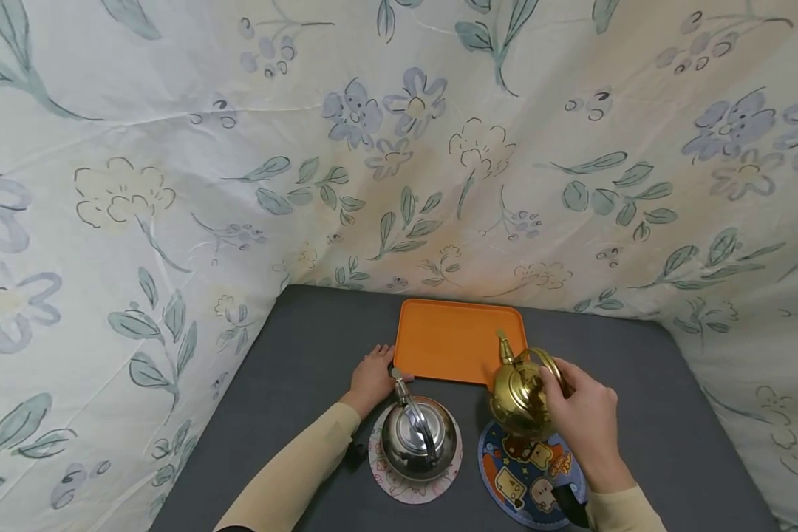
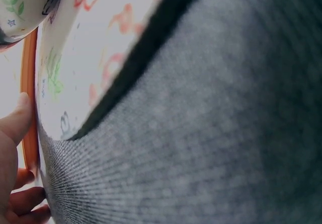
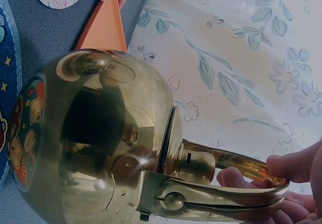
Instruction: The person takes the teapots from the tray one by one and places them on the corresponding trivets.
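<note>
My right hand (image 1: 588, 414) grips the upright handle of a shiny gold kettle (image 1: 520, 399). The kettle is raised, overlapping the far part of a round blue cartoon mat (image 1: 535, 484) and the tray's near right corner in the head view. In the right wrist view, thumb and fingers curl round the handle (image 3: 221, 194), and the kettle body (image 3: 100, 148) reflects the mat. My left hand (image 1: 372, 380) holds the near left corner of a flat orange tray (image 1: 455, 340), thumb on the near edge, fingers along the left side.
A silver kettle (image 1: 419, 440) stands on a round pink and white mat (image 1: 415, 491), beside my left forearm. The dark grey table (image 1: 332, 325) ends at the back against a hanging floral cloth (image 1: 399, 185), which also rises at both sides.
</note>
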A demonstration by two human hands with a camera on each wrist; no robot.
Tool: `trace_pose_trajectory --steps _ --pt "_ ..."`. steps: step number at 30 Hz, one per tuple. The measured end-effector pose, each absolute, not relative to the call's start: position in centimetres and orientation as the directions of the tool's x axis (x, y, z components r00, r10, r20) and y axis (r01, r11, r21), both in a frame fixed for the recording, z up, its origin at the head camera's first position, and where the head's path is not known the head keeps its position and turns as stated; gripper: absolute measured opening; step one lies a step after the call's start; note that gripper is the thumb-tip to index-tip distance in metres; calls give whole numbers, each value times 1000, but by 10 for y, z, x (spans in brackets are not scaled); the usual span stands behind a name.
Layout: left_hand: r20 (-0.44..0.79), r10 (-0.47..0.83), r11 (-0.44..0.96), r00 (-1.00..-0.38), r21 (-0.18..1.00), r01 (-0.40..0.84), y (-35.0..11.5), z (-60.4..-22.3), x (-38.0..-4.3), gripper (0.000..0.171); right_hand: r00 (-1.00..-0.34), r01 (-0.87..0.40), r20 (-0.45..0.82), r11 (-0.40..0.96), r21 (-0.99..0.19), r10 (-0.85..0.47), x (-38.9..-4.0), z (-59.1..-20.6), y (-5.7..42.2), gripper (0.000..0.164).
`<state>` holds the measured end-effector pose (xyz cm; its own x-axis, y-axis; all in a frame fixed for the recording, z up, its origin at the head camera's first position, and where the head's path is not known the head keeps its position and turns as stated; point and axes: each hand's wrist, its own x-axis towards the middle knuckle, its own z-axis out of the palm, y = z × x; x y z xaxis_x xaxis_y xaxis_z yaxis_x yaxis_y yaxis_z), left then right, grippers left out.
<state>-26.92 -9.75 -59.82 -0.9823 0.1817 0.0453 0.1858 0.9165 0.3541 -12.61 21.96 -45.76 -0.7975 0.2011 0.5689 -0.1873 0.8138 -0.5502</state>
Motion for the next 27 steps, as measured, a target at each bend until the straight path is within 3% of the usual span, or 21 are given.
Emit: trace_pose_trajectory --steps 27 --pt "58 179 916 -982 355 188 -95 -597 -270 92 -813 -130 532 819 -559 234 -106 -463 233 31"
